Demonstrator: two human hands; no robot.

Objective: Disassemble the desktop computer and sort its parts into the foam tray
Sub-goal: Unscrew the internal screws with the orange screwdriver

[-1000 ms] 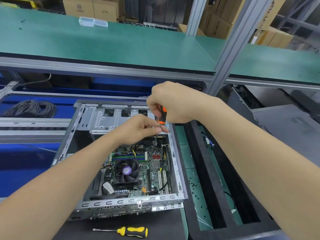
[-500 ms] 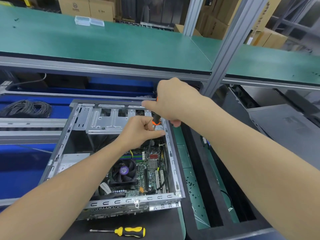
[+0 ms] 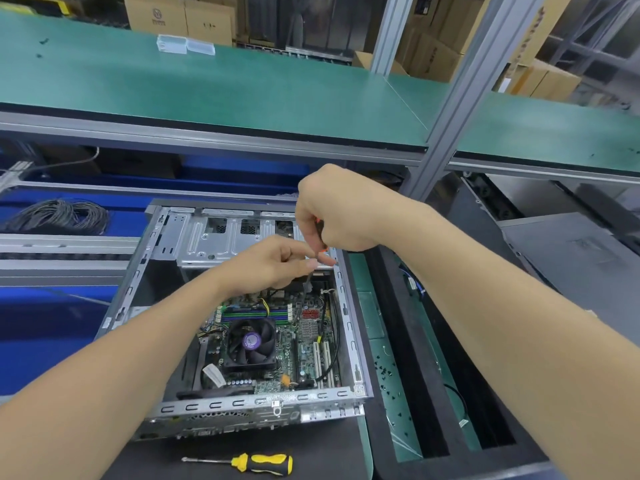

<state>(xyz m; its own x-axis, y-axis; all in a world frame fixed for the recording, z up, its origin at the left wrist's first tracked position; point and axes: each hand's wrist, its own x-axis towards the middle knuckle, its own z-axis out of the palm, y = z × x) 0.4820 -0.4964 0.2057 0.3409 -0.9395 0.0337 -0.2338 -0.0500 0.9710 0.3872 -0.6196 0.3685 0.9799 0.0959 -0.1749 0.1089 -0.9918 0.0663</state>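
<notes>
1. A person's right hand (image 3: pixel 337 216) is wrapped round the handle of an orange-and-black screwdriver (image 3: pixel 320 235) above the far right corner of the open desktop computer (image 3: pixel 162 341). The left hand (image 3: pixel 273 265) pinches the tool's shaft between thumb and fingertips to steady it.
2. Set against a second ago, both hands are working the same corner. Less of the orange handle now shows between the right fingers, which suggests the driver has been turned. No freed screw can be seen, and the tip's seat is hidden behind the left fingers.
3. The computer lies on its side on the tabletop (image 3: pixel 156 459) with its cover off. The motherboard (image 3: pixel 287 344), CPU fan (image 3: pixel 251 341) and drive cage (image 3: pixel 221 244) are all still inside, so the strip-down looks to be at an early fastener stage.
4. The foam tray (image 3: pixel 384 323) sits just beside the case on the right. Its green-floored compartments show small dark specks, likely screws, and a few thin cables, with no large part visible in them.
5. A yellow-handled screwdriver (image 3: pixel 258 464) lies untouched on the tabletop in front of the case.
</notes>
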